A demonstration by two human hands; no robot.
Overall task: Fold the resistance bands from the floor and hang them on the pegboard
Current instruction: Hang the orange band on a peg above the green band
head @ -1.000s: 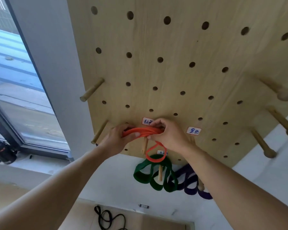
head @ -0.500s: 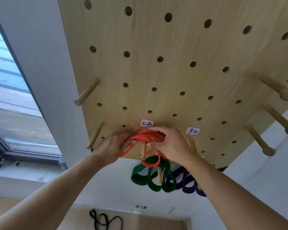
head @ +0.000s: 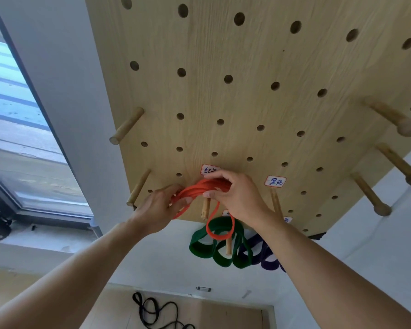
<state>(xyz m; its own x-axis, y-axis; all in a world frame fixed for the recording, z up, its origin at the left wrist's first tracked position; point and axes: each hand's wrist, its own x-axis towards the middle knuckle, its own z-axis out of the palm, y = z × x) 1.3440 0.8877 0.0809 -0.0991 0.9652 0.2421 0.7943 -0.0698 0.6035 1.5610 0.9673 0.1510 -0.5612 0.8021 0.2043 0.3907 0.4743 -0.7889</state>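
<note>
The orange resistance band (head: 203, 189), folded in several loops, lies over a wooden peg (head: 205, 208) on the pegboard (head: 247, 103). The left hand (head: 160, 207) grips its end at 9 o'clock of the peg; the right hand (head: 237, 198) pinches it at 3 o'clock. One loop hangs at 6 o'clock, before the green band (head: 214, 248). A black band (head: 157, 312) lies on the floor.

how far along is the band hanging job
Done: the green band and the purple band hang folded on pegs. In hand: the left hand and right hand hold the folded orange band at a peg on the pegboard. Left: the black band lies on the floor.
</note>
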